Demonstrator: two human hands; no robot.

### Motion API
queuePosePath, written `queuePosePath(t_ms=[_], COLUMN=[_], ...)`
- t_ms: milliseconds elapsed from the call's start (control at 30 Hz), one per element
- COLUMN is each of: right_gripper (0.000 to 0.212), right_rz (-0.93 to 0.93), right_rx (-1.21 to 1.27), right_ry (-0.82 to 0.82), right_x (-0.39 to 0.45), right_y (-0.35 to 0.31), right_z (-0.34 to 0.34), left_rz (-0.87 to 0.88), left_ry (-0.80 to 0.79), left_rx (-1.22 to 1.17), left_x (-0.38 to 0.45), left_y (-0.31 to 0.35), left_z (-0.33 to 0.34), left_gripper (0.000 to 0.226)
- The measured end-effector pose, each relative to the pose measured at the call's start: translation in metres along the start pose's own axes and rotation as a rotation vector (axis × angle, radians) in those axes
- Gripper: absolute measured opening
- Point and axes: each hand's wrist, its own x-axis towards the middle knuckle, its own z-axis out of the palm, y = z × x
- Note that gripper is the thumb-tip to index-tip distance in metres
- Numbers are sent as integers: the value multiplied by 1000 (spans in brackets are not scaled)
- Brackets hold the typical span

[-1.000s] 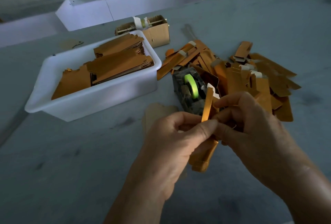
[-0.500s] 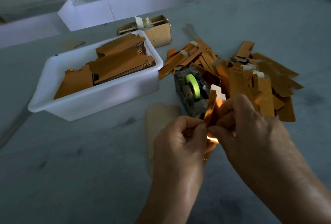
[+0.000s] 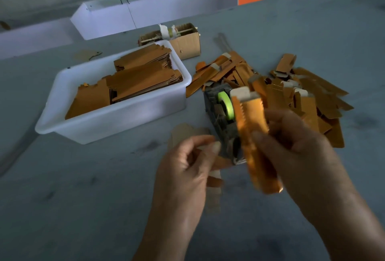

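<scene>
My right hand (image 3: 302, 156) grips a long, flat-folded gold carton (image 3: 252, 127) by its middle. It is held tilted, with the white tab end up, over the table. My left hand (image 3: 183, 169) is off the carton and hovers just left of it. Its fingers are loosely curled, with nothing visible between them. Its thumb tip is close to the near end of a dark tape dispenser (image 3: 216, 114) that holds a green tape roll (image 3: 226, 104).
A white tub (image 3: 116, 123) at the left holds stacked flat gold blanks. A loose pile of gold cartons (image 3: 312, 94) lies behind the dispenser at the right. A small cardboard box (image 3: 187, 44) stands behind the tub. A brown card (image 3: 185, 131) lies on the table under my left hand.
My left hand has let go of the carton and moved left. My right hand has turned the carton so that its broad gold face shows.
</scene>
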Motion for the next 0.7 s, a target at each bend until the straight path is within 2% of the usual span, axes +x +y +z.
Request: queuePosePath(t_ms=[100,167,267,333,433,567,700], right_gripper=[22,29,42,37,25,22,21], right_rz=[-52,-58,-41,-127,-252,-217,-206], right_rx=[-153,-351,-489,-467,-427,-334,-298], right_ry=[210,318,455,495,437,334,297], right_x=[27,48,59,50,28,13,7], right_y=[11,18,23,22,24,29,28], right_z=[-13,-22,-24,-16,-1,8,8], left_rz=[46,-54,-163,-190,-202,-211,-218], left_ry=[200,198,124,120,142,137,128], left_rx=[665,823,751,687,578,490,425], left_x=[14,20,26,32,41,46,48], left_y=[-13,-21,-29,-33,-39,-41,-41], left_z=[-22,-30,-30,-29,-31,-36,-40], left_gripper=[37,52,42,37,31,17,17])
